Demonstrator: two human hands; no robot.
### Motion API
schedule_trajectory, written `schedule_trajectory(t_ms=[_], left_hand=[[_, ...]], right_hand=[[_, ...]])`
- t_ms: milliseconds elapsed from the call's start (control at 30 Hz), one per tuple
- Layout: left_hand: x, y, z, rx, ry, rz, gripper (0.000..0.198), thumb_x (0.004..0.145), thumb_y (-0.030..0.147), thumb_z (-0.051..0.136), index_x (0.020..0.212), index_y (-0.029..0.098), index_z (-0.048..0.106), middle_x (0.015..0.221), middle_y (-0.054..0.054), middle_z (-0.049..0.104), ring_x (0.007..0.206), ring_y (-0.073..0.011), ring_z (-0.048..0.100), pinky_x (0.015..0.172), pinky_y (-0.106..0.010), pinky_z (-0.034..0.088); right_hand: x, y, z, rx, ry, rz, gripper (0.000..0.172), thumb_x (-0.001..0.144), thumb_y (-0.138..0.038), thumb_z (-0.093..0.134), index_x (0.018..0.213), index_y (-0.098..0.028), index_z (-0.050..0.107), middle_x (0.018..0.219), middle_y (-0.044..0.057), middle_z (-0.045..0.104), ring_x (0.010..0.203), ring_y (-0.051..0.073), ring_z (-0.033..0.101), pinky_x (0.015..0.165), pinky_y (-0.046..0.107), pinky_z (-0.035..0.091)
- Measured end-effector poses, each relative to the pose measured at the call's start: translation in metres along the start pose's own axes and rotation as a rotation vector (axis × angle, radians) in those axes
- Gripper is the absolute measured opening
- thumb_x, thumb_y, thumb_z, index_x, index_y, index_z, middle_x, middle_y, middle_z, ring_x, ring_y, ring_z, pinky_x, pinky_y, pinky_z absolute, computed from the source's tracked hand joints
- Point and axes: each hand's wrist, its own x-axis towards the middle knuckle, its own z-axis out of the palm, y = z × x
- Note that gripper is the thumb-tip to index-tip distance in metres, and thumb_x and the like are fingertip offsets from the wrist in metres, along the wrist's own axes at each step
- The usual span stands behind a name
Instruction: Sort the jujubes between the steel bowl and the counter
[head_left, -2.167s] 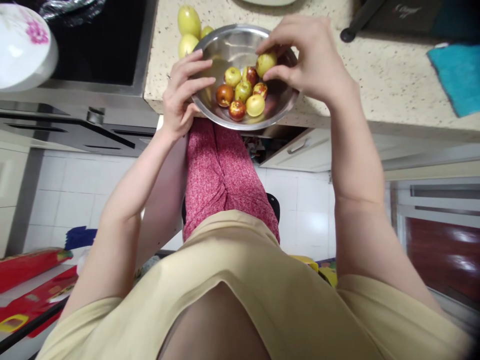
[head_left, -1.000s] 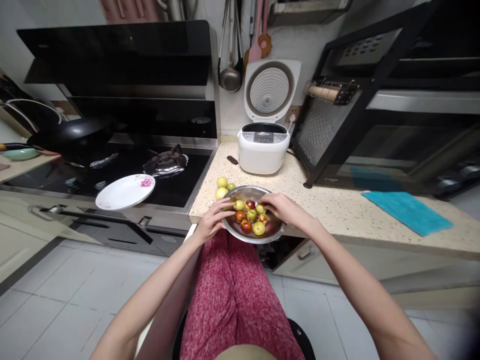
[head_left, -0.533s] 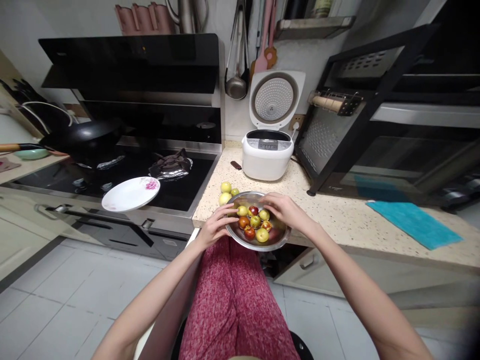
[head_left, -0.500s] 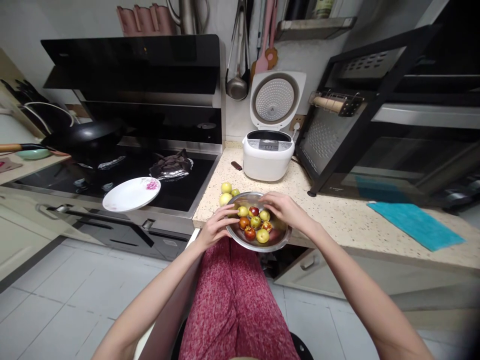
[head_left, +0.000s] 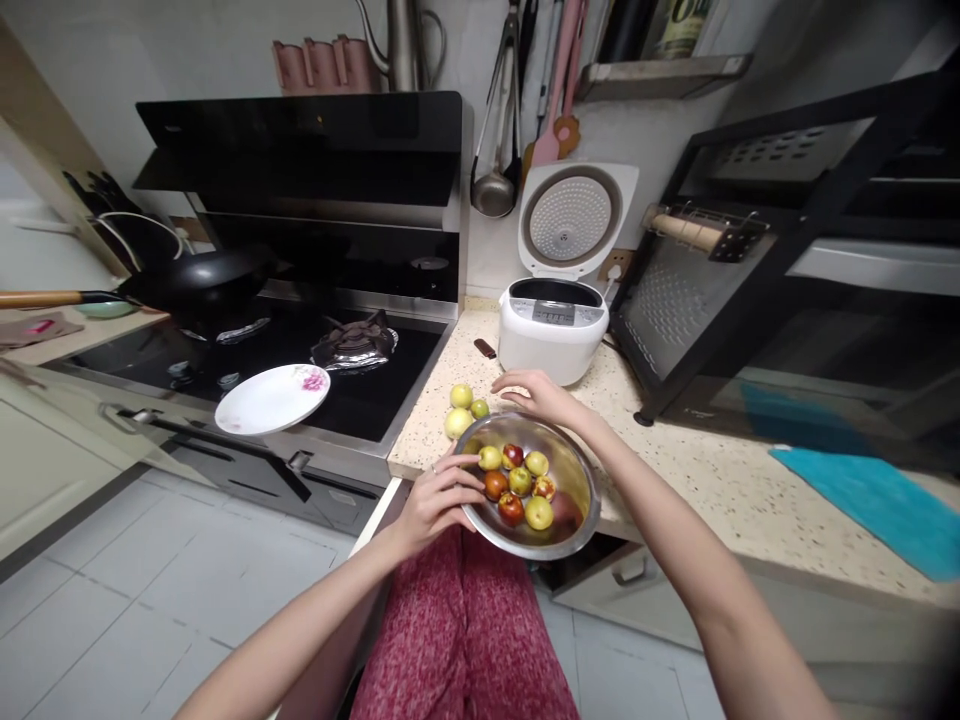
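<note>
At the front edge of the counter sits the steel bowl, 8 fruits inside, green-yellow to red-brown. Changed from 0.5 s ago: right hand was at the far-right rim, fingertips over the inside; now it's past the far rim, fingertips pointing left, near 3 loose fruits but apart from them. Right hand loosely open, fingers slightly bent, nothing seen in it. Left hand same place: part open, fingers hooked over the left rim, thumb low outside, has the bowl by its edge. Same 8 inside, same 3 out.

Hard to see: right palm is turned down, hidden from me. Bowl's underside hidden too, and so is the inside of the open rice cooker, mostly dark. Wok handle cut off at left, teal cloth cut off at right.

Edges: bowl's near side overhangs the counter, above the pink trousers. Loose fruits close to the stove side. Tight strip between bowl and cooker; widest run of counter is rightward, to the cloth.
</note>
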Motion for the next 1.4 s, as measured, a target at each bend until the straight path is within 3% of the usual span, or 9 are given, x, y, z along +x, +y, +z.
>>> schedule_trajectory(t_ms=[233,533,833,1033,1267,1400], left_hand=[[0.005,0.013,-0.003,0.142,-0.036,0.041,0.038,0.101,0.049,0.059,0.117,0.018,0.075,0.099,-0.009,0.078,0.125,-0.0268,0.07,0.12,-0.052,0.048],[0.006,0.011,-0.005,0.21,-0.032,0.107,0.043,0.101,0.053,0.056,0.119,0.018,0.075,0.1,-0.007,0.08,0.124,-0.0243,0.071,0.126,-0.051,0.043],[0.005,0.01,-0.005,0.193,-0.043,0.095,0.041,0.103,0.05,0.056,0.119,0.018,0.075,0.101,-0.008,0.08,0.125,-0.0243,0.07,0.122,-0.049,0.047],[0.006,0.011,-0.005,0.19,-0.019,0.091,0.04,0.101,0.049,0.06,0.117,0.017,0.075,0.101,-0.008,0.08,0.122,-0.0242,0.072,0.114,-0.044,0.054],[0.007,0.011,-0.005,0.183,-0.023,0.098,0.04,0.102,0.049,0.057,0.118,0.017,0.075,0.1,-0.009,0.079,0.123,-0.0244,0.071,0.117,-0.048,0.052],[0.006,0.011,-0.007,0.189,-0.052,0.074,0.04,0.102,0.049,0.057,0.117,0.017,0.075,0.102,-0.01,0.079,0.122,-0.0252,0.071,0.119,-0.051,0.049]], right_hand=[[0.017,0.027,0.016,0.081,-0.126,-0.097,0.02,0.095,-0.02,0.069,0.11,-0.023,0.082,0.121,0.012,0.079,0.113,0.026,0.075,0.099,0.043,0.058],[0.015,0.037,0.024,0.138,-0.177,-0.021,0.026,0.097,-0.028,0.07,0.121,-0.022,0.079,0.123,0.012,0.077,0.114,0.027,0.072,0.103,0.044,0.055],[0.006,0.032,0.037,0.475,-0.076,0.139,0.034,0.083,-0.046,0.082,0.105,-0.02,0.082,0.116,0.012,0.079,0.108,0.029,0.074,0.095,0.044,0.059],[0.002,0.025,0.046,0.658,-0.031,0.224,0.04,0.068,-0.041,0.092,0.098,-0.018,0.078,0.107,0.011,0.078,0.094,0.025,0.073,0.086,0.039,0.06],[0.002,0.026,0.041,0.619,-0.056,0.237,0.045,0.065,-0.037,0.092,0.1,-0.018,0.073,0.105,0.009,0.076,0.082,0.02,0.07,0.076,0.035,0.059],[-0.003,0.028,0.02,0.466,0.099,0.224,0.04,0.075,-0.043,0.085,0.104,-0.018,0.074,0.11,0.011,0.075,0.099,0.025,0.071,0.092,0.042,0.06]])
